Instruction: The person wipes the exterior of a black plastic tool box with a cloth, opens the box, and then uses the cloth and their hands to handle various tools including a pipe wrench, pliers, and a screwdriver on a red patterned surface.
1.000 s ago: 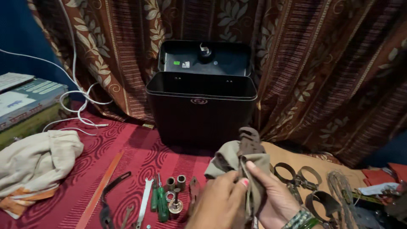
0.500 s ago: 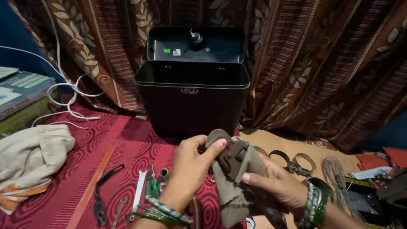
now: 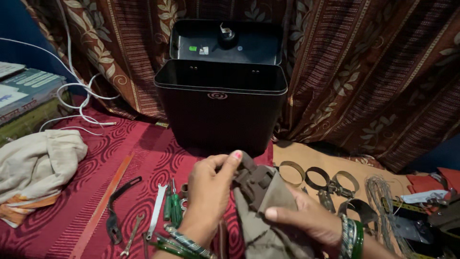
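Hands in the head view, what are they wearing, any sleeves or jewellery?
Both are bare, no gloves and no sleeves in view. The left hand has pink-red polish on the thumbnail and thin green and patterned bangles at the wrist. The right hand wears a stack of green and beaded bangles.

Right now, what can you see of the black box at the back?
The black box looks like smooth dark plastic or painted metal, with rounded corners. Its hinged lid stands open against the patterned curtain, a small fitting and stickers showing inside it. A small oval emblem marks the front. It sits upright on the red cloth; neither hand touches it.
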